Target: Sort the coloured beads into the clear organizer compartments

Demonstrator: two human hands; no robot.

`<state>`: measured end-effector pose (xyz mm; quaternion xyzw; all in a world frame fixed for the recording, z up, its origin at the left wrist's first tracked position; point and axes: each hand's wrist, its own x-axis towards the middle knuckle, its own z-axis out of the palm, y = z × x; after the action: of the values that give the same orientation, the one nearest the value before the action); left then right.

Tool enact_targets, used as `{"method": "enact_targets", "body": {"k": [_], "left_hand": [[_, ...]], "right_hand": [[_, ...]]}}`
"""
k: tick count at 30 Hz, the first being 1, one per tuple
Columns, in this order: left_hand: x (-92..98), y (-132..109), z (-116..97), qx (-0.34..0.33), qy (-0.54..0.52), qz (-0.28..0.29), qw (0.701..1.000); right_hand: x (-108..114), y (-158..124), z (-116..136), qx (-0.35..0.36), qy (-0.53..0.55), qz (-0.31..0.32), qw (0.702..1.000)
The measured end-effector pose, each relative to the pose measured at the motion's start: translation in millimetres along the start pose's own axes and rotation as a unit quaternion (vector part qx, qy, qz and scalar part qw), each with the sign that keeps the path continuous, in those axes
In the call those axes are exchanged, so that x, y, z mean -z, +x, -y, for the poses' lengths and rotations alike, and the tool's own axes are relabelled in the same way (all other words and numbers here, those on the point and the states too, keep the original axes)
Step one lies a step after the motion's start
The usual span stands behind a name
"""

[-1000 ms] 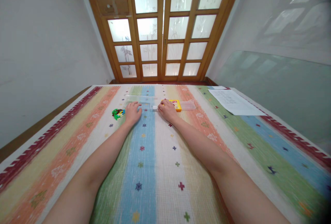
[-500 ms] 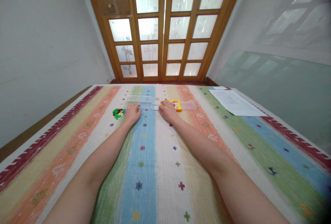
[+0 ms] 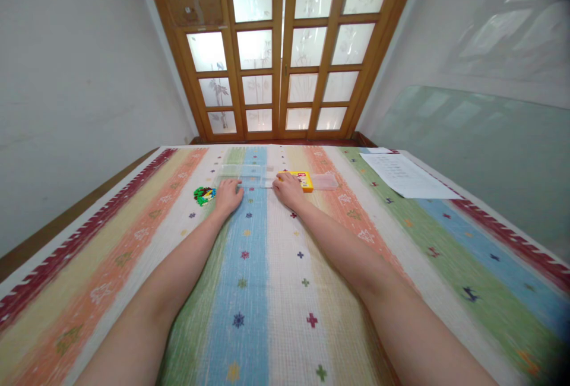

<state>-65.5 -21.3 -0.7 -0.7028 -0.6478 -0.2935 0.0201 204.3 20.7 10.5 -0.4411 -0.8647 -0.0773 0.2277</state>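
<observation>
My left hand (image 3: 229, 197) rests on the tablecloth with its fingers stretched forward and thumb out to the right, at the front edge of a clear plastic tray (image 3: 244, 171). Just left of it lies a small pile of green, brown, blue and yellow plastic pieces (image 3: 204, 196). My right hand (image 3: 288, 190) lies with fingers loosely spread, covering the left part of a yellow box (image 3: 306, 182). It does not appear to grip the box. A translucent plastic lid or tray (image 3: 327, 182) extends to the right of the box.
A striped, patterned cloth (image 3: 249, 303) covers the table. Printed white sheets (image 3: 401, 176) lie at the far right. Beyond the table's far edge stand wooden doors with glass panes (image 3: 282, 71). A glass board (image 3: 472, 142) leans along the right wall.
</observation>
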Motion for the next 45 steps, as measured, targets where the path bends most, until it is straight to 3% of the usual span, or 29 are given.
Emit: {"method": "enact_targets", "body": {"k": [17,23,32,36,40,45], "left_hand": [[-0.5,0.0,-0.2,0.008,-0.008,-0.004,1.0],[-3.6,0.1,2.1,-0.002,-0.002,-0.01,1.0],[-6.0,0.3,3.9,0.004,-0.007,-0.008,1.0],[-2.8,0.2,1.4,0.002,-0.01,-0.012,1.0],[2.8,-0.6,-3.4,0.001,-0.012,-0.02,1.0],[8.3,-2.5,-13.3,-0.012,-0.015,-0.031,0.999]], "right_hand": [[2.2,-1.4,0.7,0.0,0.016,0.0,1.0],[5.0,-2.6,4.4,0.054,0.053,-0.002,0.997],[4.3,-3.6,3.1,0.057,0.074,0.012,0.996],[8.3,-0.1,-11.6,0.052,0.097,0.006,0.994],[20.1,1.0,-41.5,0.021,0.087,0.017,0.996],[34.9,-6.0,-73.0,0.007,0.073,0.091,0.993]]}}
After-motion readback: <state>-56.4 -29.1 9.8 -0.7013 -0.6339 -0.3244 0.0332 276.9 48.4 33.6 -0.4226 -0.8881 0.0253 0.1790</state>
